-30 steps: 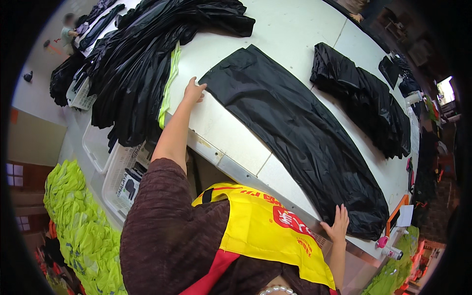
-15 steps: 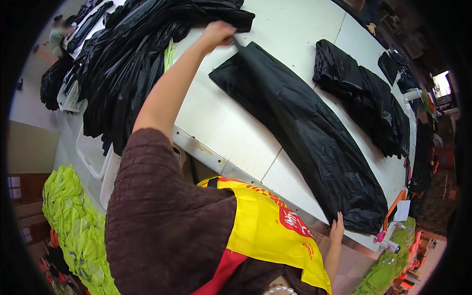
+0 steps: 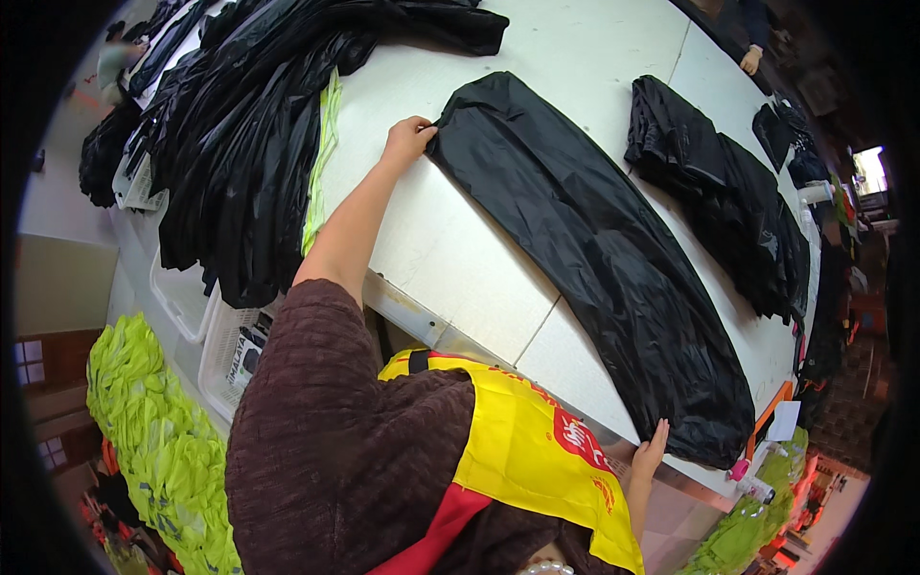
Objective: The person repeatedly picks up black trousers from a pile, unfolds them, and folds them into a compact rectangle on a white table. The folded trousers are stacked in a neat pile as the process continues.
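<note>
Black fabric [image 3: 596,251] (creased), pinched by left hand [image 3: 409,141]

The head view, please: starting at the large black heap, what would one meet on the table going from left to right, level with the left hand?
Large black heap, thin lime-green fabric strip, left hand, long black fabric piece, folded black fabric pile.
</note>
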{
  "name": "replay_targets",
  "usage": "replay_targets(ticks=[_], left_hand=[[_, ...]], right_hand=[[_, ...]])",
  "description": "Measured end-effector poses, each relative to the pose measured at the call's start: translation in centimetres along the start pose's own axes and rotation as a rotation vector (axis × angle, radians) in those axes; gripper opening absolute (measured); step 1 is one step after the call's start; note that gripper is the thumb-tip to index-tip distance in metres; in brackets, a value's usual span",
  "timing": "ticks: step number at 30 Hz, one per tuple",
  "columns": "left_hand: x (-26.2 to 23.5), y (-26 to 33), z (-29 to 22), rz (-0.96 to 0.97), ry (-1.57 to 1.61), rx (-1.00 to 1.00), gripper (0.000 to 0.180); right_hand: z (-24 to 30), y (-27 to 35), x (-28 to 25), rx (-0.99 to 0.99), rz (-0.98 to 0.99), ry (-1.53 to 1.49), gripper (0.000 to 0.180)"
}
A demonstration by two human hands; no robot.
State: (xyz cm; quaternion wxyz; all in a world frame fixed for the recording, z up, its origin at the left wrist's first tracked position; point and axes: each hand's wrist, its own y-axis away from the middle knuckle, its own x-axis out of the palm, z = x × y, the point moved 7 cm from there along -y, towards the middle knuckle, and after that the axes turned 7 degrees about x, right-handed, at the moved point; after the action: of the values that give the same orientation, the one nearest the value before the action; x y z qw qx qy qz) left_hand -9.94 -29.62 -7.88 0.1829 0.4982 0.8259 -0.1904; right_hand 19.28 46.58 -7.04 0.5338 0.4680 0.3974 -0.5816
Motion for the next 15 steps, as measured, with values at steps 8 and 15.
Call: replay_targets(ticks=[8, 15], left_hand=[[-3.1, -0.8, 5.5, -0.187, -0.280, 0.304, 0.025], [-2.1, 1.4, -0.1, 0.132, -0.284, -0.161, 0.039]], right_hand=[[0.0, -0.4, 0.0, -0.009, 0.028, 0.000, 0.065], [0.5, -0.7, -0.1, 0.045, 0.066, 0.023, 0.066]])
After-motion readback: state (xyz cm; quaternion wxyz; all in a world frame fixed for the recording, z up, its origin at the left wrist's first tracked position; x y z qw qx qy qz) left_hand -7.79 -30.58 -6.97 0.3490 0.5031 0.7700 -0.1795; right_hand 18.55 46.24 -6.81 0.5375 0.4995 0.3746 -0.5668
